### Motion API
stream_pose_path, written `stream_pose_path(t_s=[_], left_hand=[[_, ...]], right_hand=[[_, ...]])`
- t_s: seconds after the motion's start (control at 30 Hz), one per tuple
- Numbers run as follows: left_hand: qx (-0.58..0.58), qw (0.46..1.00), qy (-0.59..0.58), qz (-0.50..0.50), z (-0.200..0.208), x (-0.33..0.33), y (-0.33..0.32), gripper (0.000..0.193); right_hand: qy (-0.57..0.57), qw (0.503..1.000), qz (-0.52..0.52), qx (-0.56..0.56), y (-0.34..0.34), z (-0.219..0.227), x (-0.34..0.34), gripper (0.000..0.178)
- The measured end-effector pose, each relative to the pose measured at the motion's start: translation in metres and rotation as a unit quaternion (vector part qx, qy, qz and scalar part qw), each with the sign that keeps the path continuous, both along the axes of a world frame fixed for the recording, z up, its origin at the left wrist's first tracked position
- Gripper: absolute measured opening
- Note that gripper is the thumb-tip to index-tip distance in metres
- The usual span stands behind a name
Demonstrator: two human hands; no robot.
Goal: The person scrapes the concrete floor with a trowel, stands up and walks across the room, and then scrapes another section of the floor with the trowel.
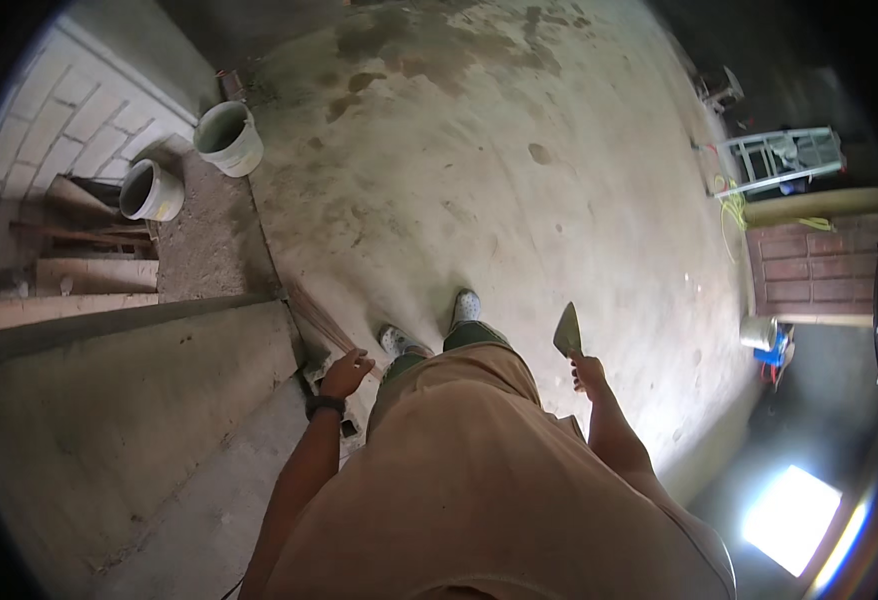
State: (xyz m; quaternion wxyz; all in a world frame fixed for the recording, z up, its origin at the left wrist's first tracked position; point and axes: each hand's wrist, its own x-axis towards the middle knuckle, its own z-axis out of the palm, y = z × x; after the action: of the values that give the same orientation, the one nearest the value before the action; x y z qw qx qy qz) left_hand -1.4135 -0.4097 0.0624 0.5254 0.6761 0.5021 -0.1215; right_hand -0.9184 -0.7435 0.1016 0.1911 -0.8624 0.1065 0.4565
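Note:
In my right hand [587,374] is a pointed trowel [567,330], its handle gripped in my fingers and its blade pointing forward, away from me. The trowel hangs over the concrete floor [639,250], apart from it. My left hand [346,374], with a dark band at the wrist, hangs by my side with nothing in it. Its fingers are loosely bent and apart. Nearest to that hand is the end of a low plastered wall [139,430]. My shoes show just ahead of my body on the floor.
Two pale buckets [234,150] stand at the far left near a block wall [69,115]. Boards [99,275] lie beside them. On the right are a metal stepladder [784,162], a yellow cord [733,208], a brown panelled door [817,265] and a bright window [792,518].

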Motion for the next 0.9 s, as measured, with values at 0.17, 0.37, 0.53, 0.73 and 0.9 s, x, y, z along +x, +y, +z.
stream_pose_path(t_s=[0.17, 0.37, 0.53, 0.73, 0.9], left_hand=[[0.008, 0.999, 0.004, -0.044, -0.009, 0.011, 0.006, 0.058], [0.013, 0.986, 0.064, -0.154, 0.012, 0.044, -0.006, 0.061], [-0.049, 0.984, 0.012, -0.168, 0.038, 0.073, -0.030, 0.052], [-0.002, 0.988, -0.013, -0.157, 0.058, 0.081, -0.050, 0.041], [0.037, 0.984, -0.051, -0.168, 0.056, 0.078, -0.050, 0.034]], right_hand=[[0.082, 0.988, 0.102, 0.077, 0.037, -0.003, -0.026, 0.049], [0.005, 0.895, 0.421, 0.147, 0.122, 0.010, -0.068, 0.051], [0.065, 0.865, 0.462, 0.184, 0.160, 0.012, -0.109, 0.063], [0.048, 0.806, 0.568, 0.161, 0.167, -0.004, -0.115, 0.059], [0.048, 0.798, 0.591, 0.107, 0.178, -0.003, -0.109, 0.057]])
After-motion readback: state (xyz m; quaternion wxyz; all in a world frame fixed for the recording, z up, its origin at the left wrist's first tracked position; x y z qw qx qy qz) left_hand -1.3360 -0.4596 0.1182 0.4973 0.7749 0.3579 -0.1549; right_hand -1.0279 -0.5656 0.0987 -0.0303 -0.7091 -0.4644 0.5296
